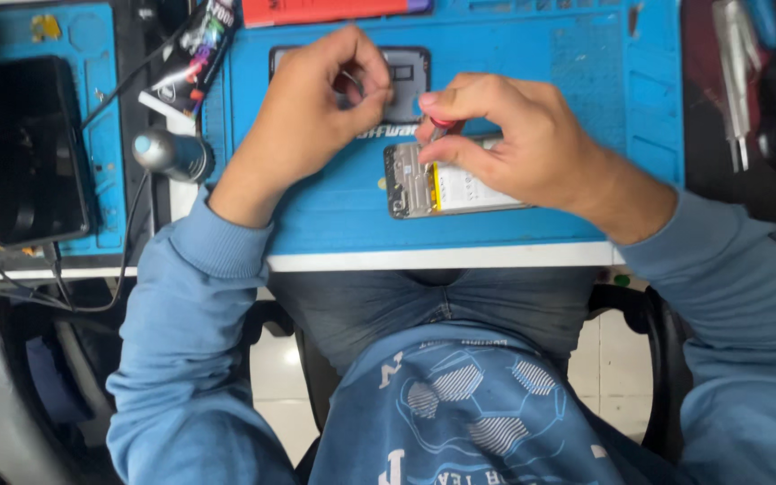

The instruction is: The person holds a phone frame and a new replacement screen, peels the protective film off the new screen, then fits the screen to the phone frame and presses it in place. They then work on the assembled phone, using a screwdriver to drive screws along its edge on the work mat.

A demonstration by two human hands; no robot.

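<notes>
An opened phone [419, 184] with its yellow-white battery showing lies on the blue work mat [334, 216]. My right hand [518, 144] rests over it and grips a small screwdriver [440, 127] with a red cap, its tip down at the phone's upper part. My left hand [316, 99] is beside it to the left, with its fingertips pinched together above a dark phone back cover [409, 85]. I cannot tell if anything small sits between those fingertips.
A black phone [29, 148] lies on a second blue mat at the left, with cables running from it. A glue tube [195, 54] and a silver cylindrical tool [172, 154] lie between the mats. Metal tweezers [734, 81] are at the far right. The white table edge [442, 259] runs along the front.
</notes>
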